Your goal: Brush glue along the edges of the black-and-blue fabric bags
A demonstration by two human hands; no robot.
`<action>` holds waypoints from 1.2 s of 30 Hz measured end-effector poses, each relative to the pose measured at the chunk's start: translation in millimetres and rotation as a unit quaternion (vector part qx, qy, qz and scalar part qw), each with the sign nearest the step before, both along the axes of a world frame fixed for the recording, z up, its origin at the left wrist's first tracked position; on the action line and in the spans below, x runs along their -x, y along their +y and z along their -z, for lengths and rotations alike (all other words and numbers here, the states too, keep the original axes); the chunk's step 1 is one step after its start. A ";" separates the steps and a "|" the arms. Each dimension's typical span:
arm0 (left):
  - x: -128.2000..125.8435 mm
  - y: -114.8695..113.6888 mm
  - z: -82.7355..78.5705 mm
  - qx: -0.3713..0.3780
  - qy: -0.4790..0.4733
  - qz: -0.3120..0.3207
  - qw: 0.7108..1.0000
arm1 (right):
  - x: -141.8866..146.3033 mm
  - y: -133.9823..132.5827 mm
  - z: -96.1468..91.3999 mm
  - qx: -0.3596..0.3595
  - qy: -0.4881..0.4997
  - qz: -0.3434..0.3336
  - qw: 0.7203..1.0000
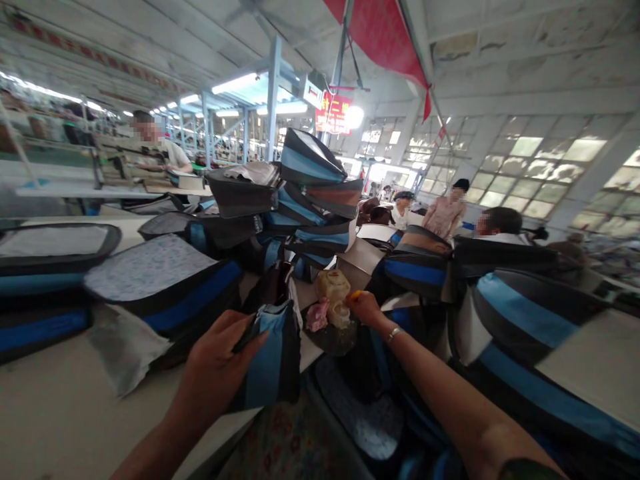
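My left hand (216, 360) is closed around the edge of a blue and black fabric bag piece (273, 360), thumb on the blue strip. It holds the piece upright, low in the middle of the view. To the right, my right hand (364, 308) pinches a small orange-yellow object (355, 295); its kind is hidden by my fingers. That hand is beside a yellowish, translucent plastic container (334, 285). A crumpled pink scrap (317, 315) lies just left of the container, on a dark round piece (330, 339).
Blue and black bag pieces (315, 160) are heaped ahead. More bag pieces (530, 307) stack at right, and a patterned one (155, 270) lies left on the pale table (45, 407). A person (167, 153) sits at a sewing machine; another person (447, 212) is farther right.
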State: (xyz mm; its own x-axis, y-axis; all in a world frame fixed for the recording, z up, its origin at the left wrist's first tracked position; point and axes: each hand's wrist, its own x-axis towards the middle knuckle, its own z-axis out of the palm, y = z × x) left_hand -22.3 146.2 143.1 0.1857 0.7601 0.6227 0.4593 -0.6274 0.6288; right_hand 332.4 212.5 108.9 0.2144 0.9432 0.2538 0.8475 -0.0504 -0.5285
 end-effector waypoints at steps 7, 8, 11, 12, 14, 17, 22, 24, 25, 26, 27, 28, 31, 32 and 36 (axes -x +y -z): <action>-6.7 -3.1 51.7 0.082 0.050 -0.069 0.993 | -15.7 35.2 47.4 0.062 0.031 0.008 0.998; -6.0 -5.3 54.5 0.095 0.056 -0.077 0.991 | -19.9 37.6 49.0 0.060 0.036 0.009 0.998; -7.3 -9.7 53.7 0.123 0.050 -0.072 0.989 | -30.8 36.2 51.5 0.046 0.048 0.007 0.998; -8.9 -10.2 50.6 0.124 0.040 -0.069 0.989 | -32.9 32.5 52.5 0.040 0.051 0.002 0.998; -12.8 -10.6 41.9 0.118 0.015 -0.062 0.991 | -34.7 21.6 55.0 0.030 0.058 -0.013 0.998; -17.3 -11.8 28.0 0.099 -0.027 -0.053 0.993 | -33.4 2.8 57.3 0.015 0.064 -0.041 0.997; -20.4 -15.4 15.4 0.106 -0.106 -0.087 0.985 | -24.6 -15.8 47.9 -0.034 0.082 -0.058 0.994; -20.7 -15.9 12.4 0.102 -0.118 -0.096 0.983 | -18.4 -19.9 36.7 -0.058 0.092 -0.067 0.992; -20.7 -16.1 11.0 0.097 -0.119 -0.095 0.984 | -14.9 -22.3 28.4 -0.074 0.098 -0.072 0.990; -20.7 -16.3 9.7 0.093 -0.119 -0.091 0.984 | -11.1 -25.2 17.7 -0.093 0.104 -0.078 0.987; -20.8 -16.6 8.3 0.089 -0.120 -0.086 0.985 | -6.6 -29.2 4.6 -0.116 0.112 -0.084 0.983; -21.2 -17.0 7.0 0.087 -0.120 -0.081 0.986 | -1.2 -34.4 -10.7 -0.142 0.121 -0.092 0.978; -24.7 -19.1 3.8 0.087 -0.121 -0.062 0.987 | 24.7 -58.8 -65.3 -0.213 0.148 -0.137 0.956; -26.7 -19.9 3.0 0.089 -0.121 -0.056 0.987 | 37.2 -69.2 -83.8 -0.231 0.153 -0.158 0.948; -35.1 -22.9 2.5 0.091 -0.119 -0.040 0.988 | 96.9 -106.5 -136.1 -0.274 0.126 -0.313 0.901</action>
State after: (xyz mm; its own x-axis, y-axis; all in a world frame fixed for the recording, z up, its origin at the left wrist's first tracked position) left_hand 12.7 123.3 140.5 -0.0137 0.8699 0.4930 0.3287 -0.4617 0.8239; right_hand 235.6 106.0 245.0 -0.2005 0.6467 0.7360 0.4690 0.7229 -0.5075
